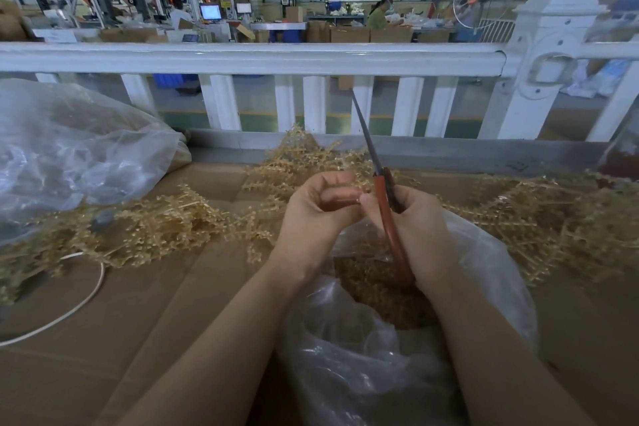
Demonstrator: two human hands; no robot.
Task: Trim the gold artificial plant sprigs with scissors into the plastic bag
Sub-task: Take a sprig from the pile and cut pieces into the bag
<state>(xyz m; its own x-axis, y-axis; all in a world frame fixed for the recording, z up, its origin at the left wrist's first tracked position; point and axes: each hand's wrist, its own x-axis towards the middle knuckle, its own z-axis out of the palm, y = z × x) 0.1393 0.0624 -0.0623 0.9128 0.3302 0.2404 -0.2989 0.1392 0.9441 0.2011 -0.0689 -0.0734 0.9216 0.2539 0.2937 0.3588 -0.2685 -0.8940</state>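
sprigs: gold artificial plant sprigs (166,225) lie in loose tangled heaps across the cardboard surface (145,315); thin pale-gold stems with small beaded side twigs; one heap left of the hands, one behind them by the fence, one on the right (539,228)
cut bits: short gold pieces (377,290) piled inside the open plastic bag (491,273); directly under the hands
bag: clear, crinkled, mouth open upward; sits at the near edge of the cardboard between the forearms
scissors: scissors (380,197) with red-brown handles, grey blades pointing up and away toward the fence; blades look closed together; lower handle loop hangs over the bag mouth
right hand: right hand (415,221) wraps the scissor handles, fingers curled round them, thumb side toward the left hand
left hand: left hand (318,207) curled, fingertips bent in toward the palm and touching the right hand near the scissor pivot; looks to pinch something small, cannot tell what; a sprig piece not clearly visible in it
second bag: large clear plastic bag (69,145) at left, bulging, gold material dimly seen inside; rests on the cardboard edge
cord: white cord (86,297) curving on the cardboard at left, partly under the left sprig heap
fence: white railing (242,57) with vertical slats just behind the work surface
background: factory floor, cartons, machines, two people working well apart
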